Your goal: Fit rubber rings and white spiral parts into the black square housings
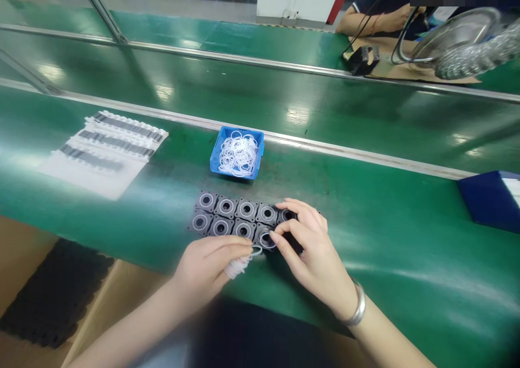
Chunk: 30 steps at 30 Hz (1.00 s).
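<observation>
Two rows of dark square parts (pixel 233 217) with round centres lie on the green belt (pixel 365 249) in front of me. My left hand (pixel 211 265) is closed on a small bunch of white rings, with one ring (pixel 255 251) pinched at its fingertips beside the near row. My right hand (pixel 309 243) rests on the right end of the rows, its fingers curled and pressing on a part there. A silver bangle (pixel 357 306) sits on that wrist.
A blue bin (pixel 215 159) of white rings stands just behind the parts. White sheets with dark strips (pixel 109 143) lie to the left. A dark blue box (pixel 487 200) sits at the right edge. Another person's arm (pixel 377 19) rests across the far belt.
</observation>
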### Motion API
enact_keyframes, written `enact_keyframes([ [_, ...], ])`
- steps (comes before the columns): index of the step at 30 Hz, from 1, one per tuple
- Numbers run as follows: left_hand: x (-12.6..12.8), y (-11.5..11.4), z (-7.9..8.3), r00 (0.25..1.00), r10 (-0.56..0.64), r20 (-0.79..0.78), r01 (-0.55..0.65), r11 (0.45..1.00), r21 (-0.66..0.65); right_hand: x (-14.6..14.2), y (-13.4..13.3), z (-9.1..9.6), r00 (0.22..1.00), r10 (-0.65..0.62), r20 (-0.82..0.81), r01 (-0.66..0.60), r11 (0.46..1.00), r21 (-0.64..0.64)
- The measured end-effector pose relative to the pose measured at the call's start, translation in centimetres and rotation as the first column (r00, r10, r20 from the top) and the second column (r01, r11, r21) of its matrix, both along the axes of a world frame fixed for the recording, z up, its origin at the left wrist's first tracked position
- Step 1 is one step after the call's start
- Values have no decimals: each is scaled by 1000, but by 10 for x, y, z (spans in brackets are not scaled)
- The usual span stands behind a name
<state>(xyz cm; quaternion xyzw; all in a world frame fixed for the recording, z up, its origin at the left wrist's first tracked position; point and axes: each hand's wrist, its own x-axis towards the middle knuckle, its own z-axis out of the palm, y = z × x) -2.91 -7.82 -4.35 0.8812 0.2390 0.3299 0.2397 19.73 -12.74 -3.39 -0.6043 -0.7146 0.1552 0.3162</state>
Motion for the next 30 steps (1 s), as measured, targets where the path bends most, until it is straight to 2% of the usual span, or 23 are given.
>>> enact_keyframes([
  [3, 4, -2, -6, 989, -128, -79, 139, 978, 153, -3, 3, -6, 995, -9, 104, 4, 999, 45],
  [7, 12, -6, -13, 974, -146, -176, 193, 937, 290, -6, 3, -7, 985, -56, 162, 39, 994, 105],
  [15, 16, -4, -13, 950, -161, -267, 251, 904, 345, 1, -11, -10, 970, 38, 239, -66, 991, 113],
  [18, 16, -4, -9, 970, -133, -204, 194, 930, 312, 6, -14, -4, 983, 29, 179, -51, 991, 121],
  [20, 17, -5, -5, 987, -98, -126, 126, 964, 234, 8, -17, 3, 994, 35, 101, -46, 993, 109],
  [25, 22, -9, 3, 1000, -9, 13, 8, 999, 46, 7, -26, 14, 985, 157, -66, -157, 988, 9],
  [30, 25, -8, 4, 998, 51, 22, -51, 999, -1, 17, -27, 13, 987, 42, -152, -44, 999, -14],
])
